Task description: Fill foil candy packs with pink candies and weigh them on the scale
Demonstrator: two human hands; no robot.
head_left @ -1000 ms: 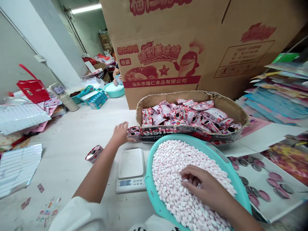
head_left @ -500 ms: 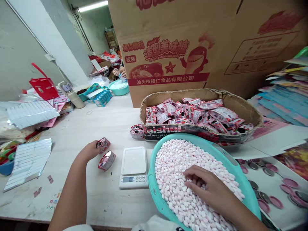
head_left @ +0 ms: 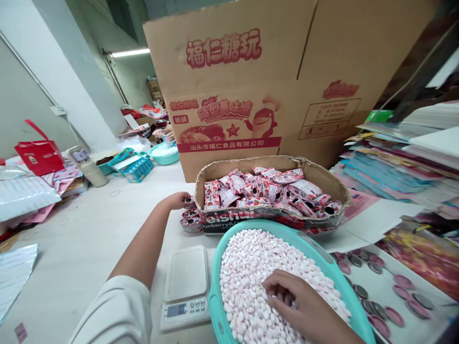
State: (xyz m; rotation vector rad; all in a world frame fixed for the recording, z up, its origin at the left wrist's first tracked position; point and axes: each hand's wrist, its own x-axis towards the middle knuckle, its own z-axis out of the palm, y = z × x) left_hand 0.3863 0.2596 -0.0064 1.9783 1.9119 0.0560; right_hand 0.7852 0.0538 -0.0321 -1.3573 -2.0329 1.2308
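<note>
My left hand [head_left: 176, 200] reaches out to the left end of the cardboard tray, its fingers closed on a small red-and-pink printed candy pack [head_left: 188, 202]. Directly below it, more such packs [head_left: 191, 223] lie against the tray's side. My right hand [head_left: 296, 301] rests on pale pink-white candies [head_left: 247, 267] in a turquoise basin [head_left: 215, 291]. Its fingers are curled towards the thumb, with candies showing between them. Between my left forearm and the basin lies a white kitchen scale [head_left: 186, 282], its pan bare and its display near 0.0.
The cut-down cardboard tray [head_left: 218, 224] holds many printed packs. A tall carton [head_left: 229, 119] stands behind it. Stacked printed sheets [head_left: 387, 167] and round lids [head_left: 373, 306] lie on the right. At the back, another person's hands [head_left: 165, 134] are over a second turquoise basin [head_left: 165, 155].
My left hand has moved right and away from me to the tray's end with a pack. The second pack beside it earlier is out of sight. My right hand stays in the candies; the view has shifted.
</note>
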